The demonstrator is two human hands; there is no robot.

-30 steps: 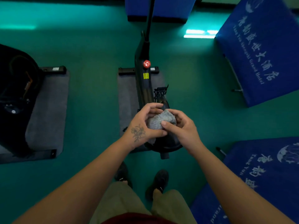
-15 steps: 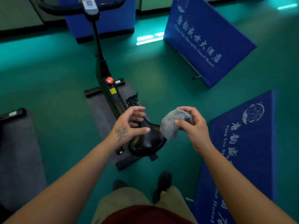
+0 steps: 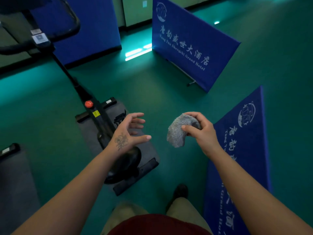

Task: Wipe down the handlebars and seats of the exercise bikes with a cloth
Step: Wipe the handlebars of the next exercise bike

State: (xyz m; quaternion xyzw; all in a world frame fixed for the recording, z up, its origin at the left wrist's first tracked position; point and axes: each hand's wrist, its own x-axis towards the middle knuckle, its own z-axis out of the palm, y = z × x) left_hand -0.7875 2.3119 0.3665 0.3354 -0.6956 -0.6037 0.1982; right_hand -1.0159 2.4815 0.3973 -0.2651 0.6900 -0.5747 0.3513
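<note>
While my right hand [image 3: 202, 133] gripped the bunched grey cloth [image 3: 179, 131], fingers curled over its top and thumb pressed into its side, my left hand [image 3: 128, 133] hung empty with its fingers spread and loosely bent, well apart from the cloth. That left hand floated above the black exercise bike [image 3: 100, 122], over the front of the black seat [image 3: 125, 165], and I could not tell whether it touched anything; it looked clear of the seat. The cloth hung in the air to the right of the seat, not touching the bike. The bike stood on a grey mat [image 3: 144, 146] on the green floor [image 3: 152, 92], its post running up to the black handlebars [image 3: 71, 29] at the top left corner of the view, with a small console [image 3: 39, 39] between them and a red knob [image 3: 89, 104] on the frame. Another grey mat [image 3: 15, 184] lay at the floor's left edge. Two blue hotel banners stood on the floor, one far ahead [image 3: 194, 48] and one just beside my right forearm [image 3: 243, 150].
</note>
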